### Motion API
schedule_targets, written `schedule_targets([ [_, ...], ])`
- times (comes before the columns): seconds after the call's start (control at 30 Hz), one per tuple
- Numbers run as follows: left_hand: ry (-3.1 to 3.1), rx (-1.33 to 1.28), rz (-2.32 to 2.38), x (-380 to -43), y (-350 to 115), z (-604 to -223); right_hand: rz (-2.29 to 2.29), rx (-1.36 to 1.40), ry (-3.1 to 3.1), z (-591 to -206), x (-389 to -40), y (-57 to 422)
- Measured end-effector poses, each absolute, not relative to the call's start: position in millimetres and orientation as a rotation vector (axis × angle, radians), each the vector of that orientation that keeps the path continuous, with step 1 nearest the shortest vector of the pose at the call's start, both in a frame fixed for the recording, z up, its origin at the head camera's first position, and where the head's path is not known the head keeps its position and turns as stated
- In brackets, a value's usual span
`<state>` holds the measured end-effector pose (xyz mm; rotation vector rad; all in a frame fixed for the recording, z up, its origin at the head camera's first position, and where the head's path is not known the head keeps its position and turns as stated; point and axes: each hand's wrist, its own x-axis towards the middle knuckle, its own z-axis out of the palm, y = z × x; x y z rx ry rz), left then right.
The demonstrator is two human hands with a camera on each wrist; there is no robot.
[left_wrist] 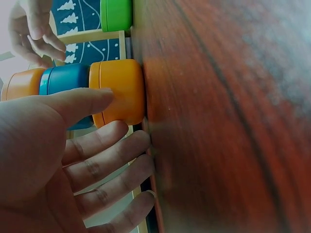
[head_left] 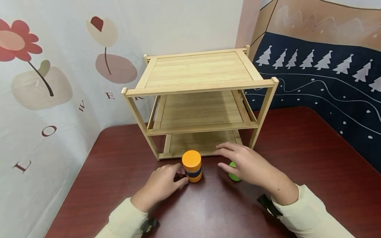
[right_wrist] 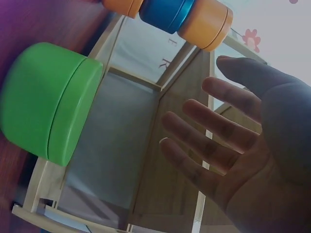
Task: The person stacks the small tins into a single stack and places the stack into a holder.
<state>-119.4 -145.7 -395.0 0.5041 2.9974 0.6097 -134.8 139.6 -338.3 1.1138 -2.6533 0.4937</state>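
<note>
Three small round lidded tins stand stacked on the table: an orange one [left_wrist: 121, 92] at the bottom, a dark blue one [head_left: 194, 173] in the middle and another orange one [head_left: 191, 160] on top. At the left of the stack is my left hand [head_left: 162, 181], its thumb and forefinger right at the bottom tin and the other fingers loosely spread. My right hand [head_left: 248, 165] hovers to the right of the stack, fingers extended and holding nothing. Partly hidden beneath it in the head view, a green lidded tin [right_wrist: 48, 102] stands on the table.
A three-tier wooden shelf [head_left: 196, 89] stands just behind the tins, its lowest board [head_left: 202, 142] close to the tabletop. The dark red table [head_left: 119, 148] ends at a flower-printed cloth [head_left: 74, 66] and a dark cloth with white trees [head_left: 327, 86].
</note>
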Motion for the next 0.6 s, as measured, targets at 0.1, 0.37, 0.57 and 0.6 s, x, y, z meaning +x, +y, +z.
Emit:
schedule_targets([
  [0.1,3.001,0.506,0.616,-120,-145,-395,0.483,1.103,-2.672,-341,-134,143],
  [0.37,3.012,0.494,0.611,-119,-146,-395,0.463,1.1,-2.686,-348,-133,150],
  [0.57,3.018,0.49,0.612,-119,-145,-396,0.454,1.101,-2.673,-352,-133,155],
  [0.6,3.017,0.494,0.612,-119,-145,-396,0.45,1.099,-2.677,-353,-133,156],
])
